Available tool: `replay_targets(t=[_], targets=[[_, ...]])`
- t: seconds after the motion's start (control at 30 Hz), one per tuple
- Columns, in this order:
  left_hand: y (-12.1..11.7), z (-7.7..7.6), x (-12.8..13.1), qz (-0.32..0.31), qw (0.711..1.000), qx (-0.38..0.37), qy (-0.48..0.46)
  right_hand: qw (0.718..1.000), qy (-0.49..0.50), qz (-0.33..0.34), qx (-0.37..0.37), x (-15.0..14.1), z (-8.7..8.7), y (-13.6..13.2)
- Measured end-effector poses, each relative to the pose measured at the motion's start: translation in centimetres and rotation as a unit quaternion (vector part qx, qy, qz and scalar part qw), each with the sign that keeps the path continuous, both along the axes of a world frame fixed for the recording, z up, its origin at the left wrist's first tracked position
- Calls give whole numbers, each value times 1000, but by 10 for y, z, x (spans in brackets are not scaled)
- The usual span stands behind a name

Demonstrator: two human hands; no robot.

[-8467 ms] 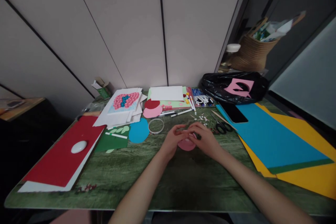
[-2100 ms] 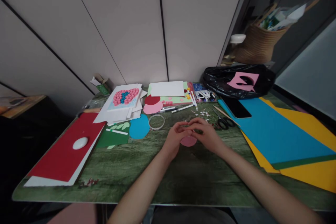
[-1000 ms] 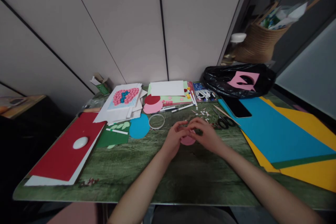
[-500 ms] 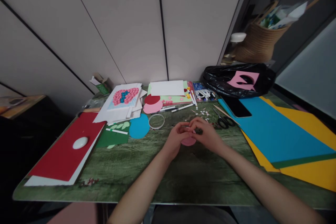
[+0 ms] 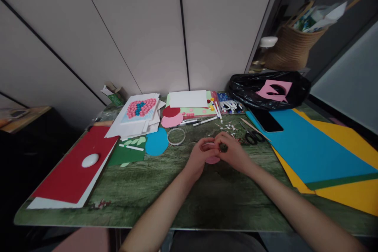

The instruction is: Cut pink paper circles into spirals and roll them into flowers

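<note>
A small round piece of pink paper [image 5: 212,160] shows beneath my fingers near the middle of the table. My left hand [image 5: 201,154] is curled around its left side, thumb and fingers closed on it. From the right, my right hand [image 5: 232,150] meets it with fingertips pinched together at the paper's edge. The fingers hide most of the piece. Beyond my hands lie a clear ring of tape [image 5: 176,136] and a blue paper circle [image 5: 156,141]. Black-handled scissors [image 5: 254,137] rest to the right, close to white paper scraps [image 5: 228,127].
Red paper [image 5: 73,165] with a white oval object [image 5: 90,160] lies left. Behind are a pink-and-blue decorated sheet [image 5: 141,109], pink circles [image 5: 172,120] and pens [image 5: 217,110]. At right, a phone [image 5: 267,121] rests on blue paper [image 5: 313,153], before a black plastic bag [image 5: 242,90].
My right fingers have shifted slightly and now press closer together at the pink paper. My left hand has barely moved. Everything else on the table stays where it was.
</note>
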State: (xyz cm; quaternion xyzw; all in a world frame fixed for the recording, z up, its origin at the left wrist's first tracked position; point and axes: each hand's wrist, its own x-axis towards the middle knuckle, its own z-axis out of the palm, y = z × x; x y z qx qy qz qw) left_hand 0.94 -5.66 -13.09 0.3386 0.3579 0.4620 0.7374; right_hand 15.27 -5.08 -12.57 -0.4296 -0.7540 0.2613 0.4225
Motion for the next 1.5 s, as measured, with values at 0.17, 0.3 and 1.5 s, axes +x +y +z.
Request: replay_targets(t=[0.17,0.3,1.5], targets=[[2,-1,-2,26,1000,-5,-3,1000,0,4,2,1,3,0],[5,-3,-5,32,999,-6,4,1000,-2,13,-1,3,2,1],[1,2,-6,-55,996,57,49,1000,-1,-5,-1,4,-3,2]])
